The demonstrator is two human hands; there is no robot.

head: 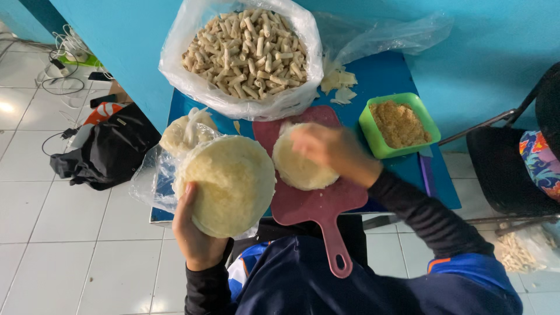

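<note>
Blue table (402,76) is set against a turquoise wall (490,52), over white floor tiles (70,245). A stack of round wrappers (230,184) is gripped by the left hand (195,233); the right hand (326,149), blurred, is pressed onto a wrapper (300,169) on the pink cutting board (318,204).

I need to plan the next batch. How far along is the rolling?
Done: a large clear bag is heaped with finished rolls. In hand: the left hand holds a wrapper stack; the right hand presses one wrapper on the red cutting board. Left: that stack and the filling in the green tub.
</note>
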